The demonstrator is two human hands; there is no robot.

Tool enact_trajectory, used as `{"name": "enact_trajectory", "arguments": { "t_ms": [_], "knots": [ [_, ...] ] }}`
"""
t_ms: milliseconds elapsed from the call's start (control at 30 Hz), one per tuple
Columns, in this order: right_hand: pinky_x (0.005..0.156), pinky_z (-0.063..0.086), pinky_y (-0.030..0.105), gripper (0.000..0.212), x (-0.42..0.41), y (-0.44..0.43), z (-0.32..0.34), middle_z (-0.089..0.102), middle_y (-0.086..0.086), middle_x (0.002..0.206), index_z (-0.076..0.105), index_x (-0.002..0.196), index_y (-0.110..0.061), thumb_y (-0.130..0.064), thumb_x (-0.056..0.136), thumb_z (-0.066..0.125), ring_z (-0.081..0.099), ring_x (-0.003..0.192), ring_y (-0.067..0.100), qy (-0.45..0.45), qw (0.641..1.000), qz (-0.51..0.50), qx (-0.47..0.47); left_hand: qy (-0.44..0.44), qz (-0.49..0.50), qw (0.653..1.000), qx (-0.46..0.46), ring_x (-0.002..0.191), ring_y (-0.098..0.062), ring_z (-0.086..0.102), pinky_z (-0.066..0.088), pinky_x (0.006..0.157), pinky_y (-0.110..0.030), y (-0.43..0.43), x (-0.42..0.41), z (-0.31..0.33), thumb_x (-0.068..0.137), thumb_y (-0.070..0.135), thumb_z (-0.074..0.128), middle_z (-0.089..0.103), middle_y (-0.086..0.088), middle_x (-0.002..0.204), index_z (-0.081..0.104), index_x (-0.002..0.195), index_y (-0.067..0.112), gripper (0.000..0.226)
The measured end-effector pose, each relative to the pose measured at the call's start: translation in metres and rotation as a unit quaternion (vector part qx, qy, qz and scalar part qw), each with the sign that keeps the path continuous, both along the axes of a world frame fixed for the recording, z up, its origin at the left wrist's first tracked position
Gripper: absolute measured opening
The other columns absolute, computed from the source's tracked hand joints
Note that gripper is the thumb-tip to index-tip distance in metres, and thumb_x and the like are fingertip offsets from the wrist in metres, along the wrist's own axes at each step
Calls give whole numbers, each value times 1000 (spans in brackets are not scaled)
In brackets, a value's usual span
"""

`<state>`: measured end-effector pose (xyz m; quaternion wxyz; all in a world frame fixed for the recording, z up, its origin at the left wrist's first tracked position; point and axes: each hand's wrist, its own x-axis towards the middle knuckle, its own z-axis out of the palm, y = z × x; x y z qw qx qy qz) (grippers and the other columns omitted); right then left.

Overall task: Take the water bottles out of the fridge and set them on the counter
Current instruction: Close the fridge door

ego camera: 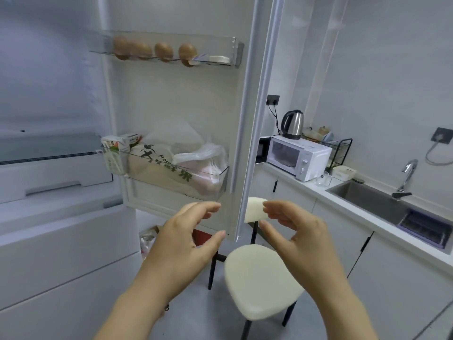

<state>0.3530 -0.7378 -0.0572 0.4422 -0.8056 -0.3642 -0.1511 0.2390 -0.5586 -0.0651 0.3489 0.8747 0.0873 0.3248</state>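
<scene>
- Clear, glossy plastic is seen in the door shelf (171,179).
- Polished metal is shown by the kettle (293,125).
- A matt cushioned seat is borne by the chair (259,280).

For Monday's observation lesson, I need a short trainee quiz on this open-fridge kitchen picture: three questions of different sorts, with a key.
1. True or false: the left hand and the right hand hold nothing.
2. What stands on the microwave? A) kettle B) saucepan C) bowl
3. Fill in: the fridge door's top shelf holds ____ eggs.
Key: 1 true; 2 A; 3 four.
</scene>
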Motion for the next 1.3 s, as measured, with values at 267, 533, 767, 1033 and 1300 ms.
{"name": "enact_trajectory", "arguments": {
  "t_ms": [267, 533, 767, 1033, 1300],
  "knots": [
    [83, 50, 12, 25, 100, 9, 2, 70, -23, 100, 70, 110, -27, -24, 85, 72, 65, 99, 0, 15, 998, 62, 21, -1, 79, 997, 18, 109, 13, 48, 36, 90, -2, 1, 81, 6, 82, 27, 70, 54, 26, 116, 60, 119, 33, 39],
    [87, 53, 21, 24, 169, 29, -1, 69, -24, 103, 70, 110, -30, -27, 86, 71, 64, 100, -2, 36, 993, 114, 15, 17, 228, 971, 69, 126, -14, 40, 21, 98, -12, 16, 146, 11, 84, 19, 67, 48, 7, 134, 53, 131, 21, 49],
    [93, 52, 26, 28, 194, 44, 3, 69, -20, 106, 69, 114, -25, -26, 86, 72, 64, 102, -3, 44, 991, 129, 5, 98, 254, 960, 68, 129, -16, 34, 30, 105, -24, 26, 154, -8, 88, 31, 61, 38, 7, 138, 42, 140, 21, 56],
    [70, 53, 18, 47, 203, 68, 9, 61, -11, 121, 55, 133, -27, -35, 88, 69, 58, 110, 9, 87, 987, 134, -35, 61, 276, 954, 95, 123, -14, 38, 31, 97, -21, 28, 137, -24, 85, 28, 65, 36, 11, 132, 51, 128, 24, 45],
    [87, 44, 19, 55, 169, 103, 13, 57, -12, 123, 43, 142, -27, -36, 92, 64, 58, 110, 9, 105, 976, 192, 17, 39, 307, 947, 88, 111, -13, 49, 41, 89, -26, 45, 76, -27, 83, 29, 69, 40, 16, 126, 56, 118, 24, 38]
  ]
}}
